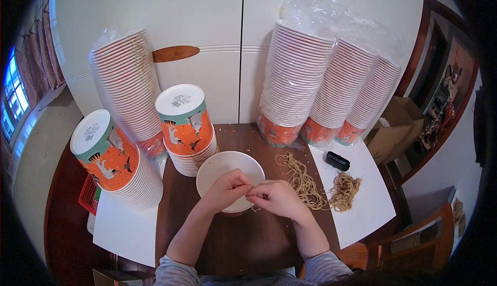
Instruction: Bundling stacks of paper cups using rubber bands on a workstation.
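Observation:
An open white paper bucket (217, 169) stands in front of me at the middle of the table. Over its near rim my left hand (231, 188) and my right hand (276, 197) meet, fingertips almost touching. Both are closed in a pinch; whatever lies between the fingers is too small to make out. A tan bit shows just below my right hand. To the right of the bucket lies a loose tangle of tan cords (305, 185), and beyond it a second bunch of cords (344, 191) rests beside a small black object (337, 160).
Upside-down stacks of orange and green printed paper buckets stand left (116, 161) and back left (186, 130). Tall plastic-wrapped bucket stacks rise at the back left (124, 81) and back right (297, 79). White panels (365, 203) flank the brown tabletop (240, 244). A wooden chair (414, 239) is at right.

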Tool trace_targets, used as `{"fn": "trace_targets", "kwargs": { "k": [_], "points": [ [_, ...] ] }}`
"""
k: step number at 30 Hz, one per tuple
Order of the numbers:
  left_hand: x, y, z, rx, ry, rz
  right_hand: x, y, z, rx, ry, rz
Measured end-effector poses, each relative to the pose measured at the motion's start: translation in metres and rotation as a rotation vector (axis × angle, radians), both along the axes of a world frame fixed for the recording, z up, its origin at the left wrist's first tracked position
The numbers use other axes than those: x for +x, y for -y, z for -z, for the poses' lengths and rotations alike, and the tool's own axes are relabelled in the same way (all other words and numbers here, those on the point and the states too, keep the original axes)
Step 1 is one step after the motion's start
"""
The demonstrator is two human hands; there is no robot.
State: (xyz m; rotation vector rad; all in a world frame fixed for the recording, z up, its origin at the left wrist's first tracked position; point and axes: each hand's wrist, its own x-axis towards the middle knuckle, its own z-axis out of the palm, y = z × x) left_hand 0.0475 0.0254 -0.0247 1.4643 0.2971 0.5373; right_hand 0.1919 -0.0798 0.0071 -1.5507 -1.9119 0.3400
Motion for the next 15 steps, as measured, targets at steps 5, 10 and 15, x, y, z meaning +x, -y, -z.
{"fn": "trace_targets", "kwargs": {
  "k": [5,10,15],
  "points": [
    [-0.004,-0.001,0.000,0.067,-0.034,-0.052,0.003,0.002,-0.008,-0.046,-0.037,-0.018],
    [-0.004,0.001,-0.003,0.170,-0.080,-0.076,0.012,-0.001,-0.007,-0.093,-0.330,0.094],
    [-0.004,0.001,-0.003,0.152,-0.083,-0.096,0.013,-0.010,0.007,-0.165,-0.558,-0.004]
  ]
}}
